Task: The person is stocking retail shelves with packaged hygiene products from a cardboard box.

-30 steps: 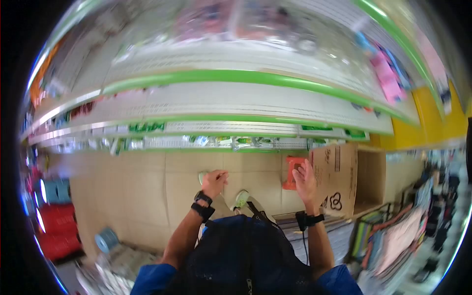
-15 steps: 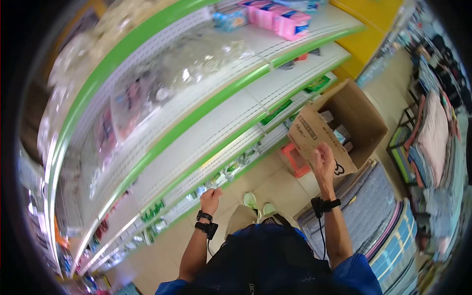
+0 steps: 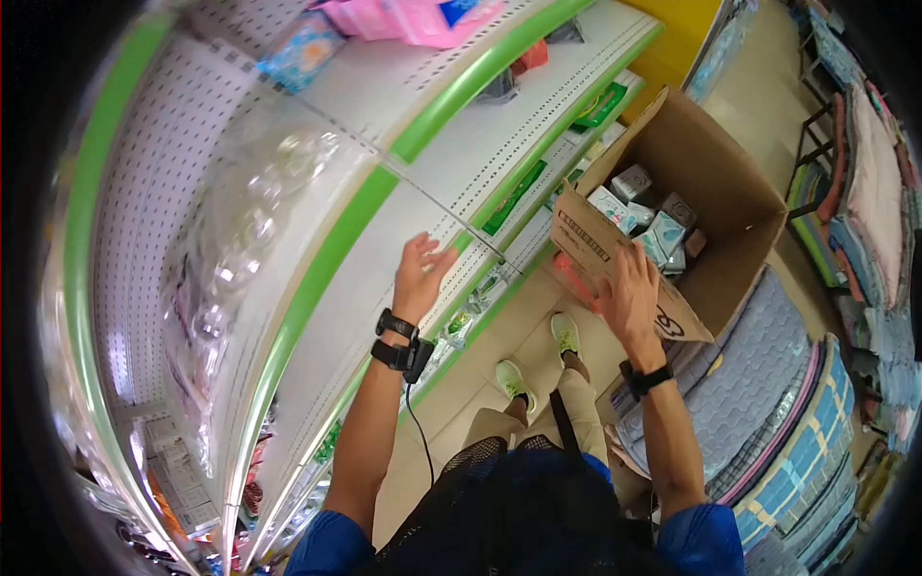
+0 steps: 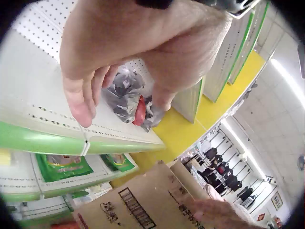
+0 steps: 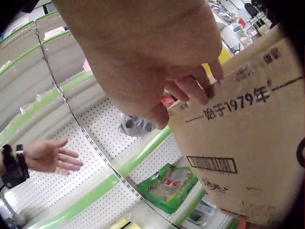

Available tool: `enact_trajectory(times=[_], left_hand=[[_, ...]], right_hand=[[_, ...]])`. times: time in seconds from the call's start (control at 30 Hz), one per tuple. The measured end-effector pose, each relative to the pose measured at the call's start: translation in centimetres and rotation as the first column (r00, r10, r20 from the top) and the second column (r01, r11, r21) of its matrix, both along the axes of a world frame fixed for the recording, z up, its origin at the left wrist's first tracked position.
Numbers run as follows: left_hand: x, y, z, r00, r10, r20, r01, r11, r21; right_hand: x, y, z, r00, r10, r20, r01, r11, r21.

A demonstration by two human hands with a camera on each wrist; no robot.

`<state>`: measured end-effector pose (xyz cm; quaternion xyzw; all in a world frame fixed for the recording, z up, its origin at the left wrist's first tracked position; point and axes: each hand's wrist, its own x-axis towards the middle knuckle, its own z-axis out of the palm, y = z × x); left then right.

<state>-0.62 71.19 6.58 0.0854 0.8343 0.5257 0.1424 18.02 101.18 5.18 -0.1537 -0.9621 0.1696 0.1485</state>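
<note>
A large open cardboard box stands at the right in the head view, several small white and teal boxes lying in it. My right hand is at its near side, fingers extended. In the right wrist view the fingertips are right at the printed panel's top edge. My left hand is in front of the shelf, fingers loose and nothing in them. Beyond that hand, the left wrist view has grey plastic-wrapped items on a shelf, partly hidden by it.
Green-edged shelving runs along the left, with clear plastic bags and pink packs on it. A red stool is partly hidden behind the cardboard box. Folded quilts are stacked at the lower right, and a textile rack stands farther right.
The view has turned right and come nearer the cardboard box, showing more of its contents. My right hand has come to the box's near edge; my left hand has risen before the shelf, its fingers loosening.
</note>
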Motion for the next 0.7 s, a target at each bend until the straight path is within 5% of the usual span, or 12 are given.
enact_trajectory(times=[0.33,0.7], left_hand=[[-17.1,18.0,-1.0,0.938,0.234,0.255,-0.282,0.945,0.168],[-29.1,21.4,-1.4,0.833,0.368,0.414,-0.504,0.814,0.29]], right_hand=[[1.1,2.4,-1.7,0.998,0.053,0.042,-0.043,0.976,-0.214],[1.3,3.8,-1.9,0.969,0.188,0.16,-0.159,0.971,-0.178]])
